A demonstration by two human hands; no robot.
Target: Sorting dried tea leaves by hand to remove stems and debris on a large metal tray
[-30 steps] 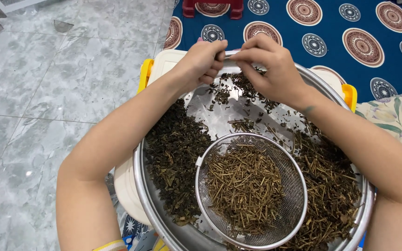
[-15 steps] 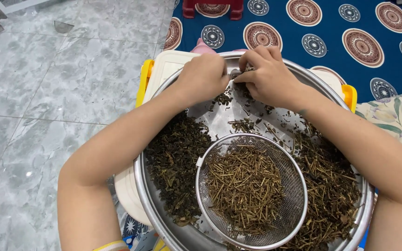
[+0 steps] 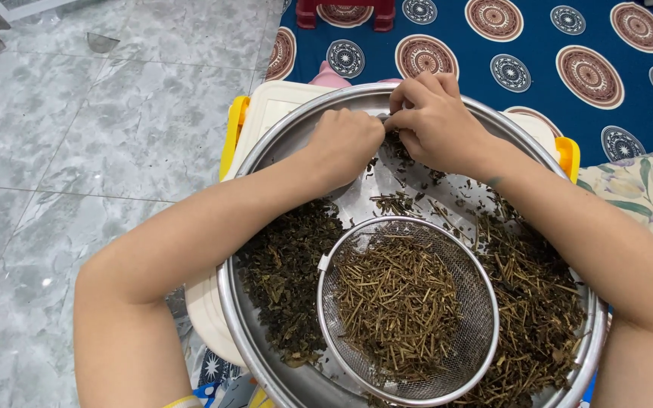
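So there's this big round shiny steel basin (image 3: 266,344) sitting on a white plastic box with yellow clips (image 3: 245,128), and it's loaded with dried plant stuff. A heap of dark green crumbled leaves (image 3: 285,279) is lying at about 9 o'clock in the basin, and a pile of brownish mixed twigs and leaf bits (image 3: 534,298) is filling the 3 to 5 o'clock side. Sitting at 6 o'clock inside the basin is a round wire-mesh sieve (image 3: 478,302) holding tan, straw-like bare stems (image 3: 394,302).

Both hands are working up at 12 o'clock, right by the basin's far rim. The left hand (image 3: 349,143) is curling into a loose fist, fingers pinching together on a small dark sprig (image 3: 396,142). The right hand (image 3: 436,125) is touching it knuckle to knuckle, fingers bent and closing on the same sprig.

Under everything, pale grey marbled floor tiles (image 3: 77,151) are showing at 9 to 11 o'clock, and a dark blue mat with round brown-and-white medallions (image 3: 538,45) is spreading out at 1 o'clock.
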